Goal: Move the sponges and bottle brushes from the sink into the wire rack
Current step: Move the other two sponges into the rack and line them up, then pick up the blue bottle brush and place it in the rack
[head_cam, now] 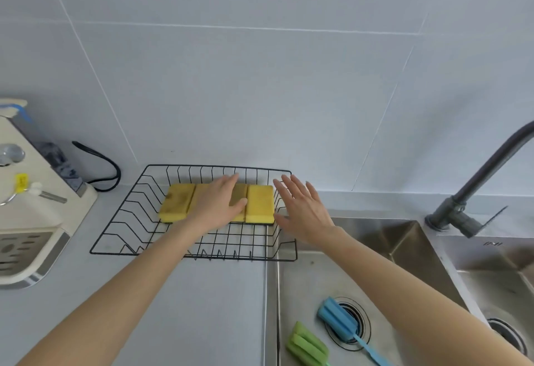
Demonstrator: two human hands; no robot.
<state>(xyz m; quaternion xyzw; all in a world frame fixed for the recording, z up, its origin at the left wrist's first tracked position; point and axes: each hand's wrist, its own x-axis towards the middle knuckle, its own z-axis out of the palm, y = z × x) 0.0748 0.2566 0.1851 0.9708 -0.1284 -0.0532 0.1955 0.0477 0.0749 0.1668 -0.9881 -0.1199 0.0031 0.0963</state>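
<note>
Three yellow sponges lie side by side in the black wire rack (121, 221) on the counter: the left sponge (174, 202), a middle one mostly under my palm, and the right sponge (260, 203). My left hand (219, 205) rests flat on the middle sponge, fingers extended. Just right of the rack's right wall, my right hand (303, 206) hovers with its fingers spread and nothing in it. In the sink basin (300, 284) lie a blue bottle brush (344, 322) over the drain and a green bottle brush (307, 345) near the front edge.
A dark faucet (474, 192) rises at the right behind the sink, with a second basin (497, 293) beside it. A cream appliance (31, 212) with a black cord (107, 169) stands at the left. Tiled wall behind.
</note>
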